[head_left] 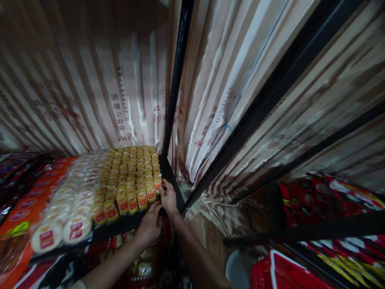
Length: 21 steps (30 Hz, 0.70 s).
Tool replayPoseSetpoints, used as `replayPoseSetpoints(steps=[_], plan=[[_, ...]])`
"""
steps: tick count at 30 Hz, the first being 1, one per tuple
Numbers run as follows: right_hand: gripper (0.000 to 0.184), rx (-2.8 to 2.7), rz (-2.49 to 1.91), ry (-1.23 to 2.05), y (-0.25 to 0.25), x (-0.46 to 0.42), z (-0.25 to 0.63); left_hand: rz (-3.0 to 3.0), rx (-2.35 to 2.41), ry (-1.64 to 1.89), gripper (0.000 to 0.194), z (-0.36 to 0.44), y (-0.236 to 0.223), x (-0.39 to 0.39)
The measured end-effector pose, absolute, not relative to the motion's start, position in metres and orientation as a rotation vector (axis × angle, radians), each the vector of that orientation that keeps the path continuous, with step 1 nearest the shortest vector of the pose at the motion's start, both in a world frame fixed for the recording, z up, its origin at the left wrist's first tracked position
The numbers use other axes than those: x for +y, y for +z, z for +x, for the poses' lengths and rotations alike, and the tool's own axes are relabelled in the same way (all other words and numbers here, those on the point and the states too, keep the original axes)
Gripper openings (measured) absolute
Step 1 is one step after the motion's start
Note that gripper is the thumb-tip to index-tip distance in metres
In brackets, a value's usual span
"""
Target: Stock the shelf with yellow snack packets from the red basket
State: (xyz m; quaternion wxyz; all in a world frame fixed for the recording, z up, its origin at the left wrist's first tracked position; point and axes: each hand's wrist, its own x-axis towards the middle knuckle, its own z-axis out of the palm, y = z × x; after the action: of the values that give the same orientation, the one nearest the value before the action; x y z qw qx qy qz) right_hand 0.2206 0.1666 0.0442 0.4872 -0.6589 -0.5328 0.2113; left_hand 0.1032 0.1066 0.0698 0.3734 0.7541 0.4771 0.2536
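Both hands meet at the front right corner of a black shelf. My left hand curls over the shelf's front edge, fingers closed on the rail. My right hand grips the corner where the rail joins the black upright post. Rows of small yellow packets with red labels fill the shelf just behind my hands. Round white packs with red labels lie to their left. Fingertips are partly hidden behind the rail.
A striped beige curtain hangs behind the shelves. Orange and dark packets lie at far left. More black racking and red patterned goods stand on the right. A red basket sits below right.
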Motion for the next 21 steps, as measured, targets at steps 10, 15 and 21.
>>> replayPoseSetpoints(steps=[10,15,21], plan=[[0.035,-1.303,-1.622,0.528,0.045,0.162,0.222,1.947,1.204,0.643,0.042,0.102,0.072,0.101],[0.037,-1.188,-1.588,0.418,0.055,0.146,0.218,1.995,1.085,0.649,0.035,0.094,0.08,0.074],[0.031,-0.985,-1.466,0.627,0.056,0.078,0.181,1.887,0.985,0.367,0.031,0.044,0.059,0.035]])
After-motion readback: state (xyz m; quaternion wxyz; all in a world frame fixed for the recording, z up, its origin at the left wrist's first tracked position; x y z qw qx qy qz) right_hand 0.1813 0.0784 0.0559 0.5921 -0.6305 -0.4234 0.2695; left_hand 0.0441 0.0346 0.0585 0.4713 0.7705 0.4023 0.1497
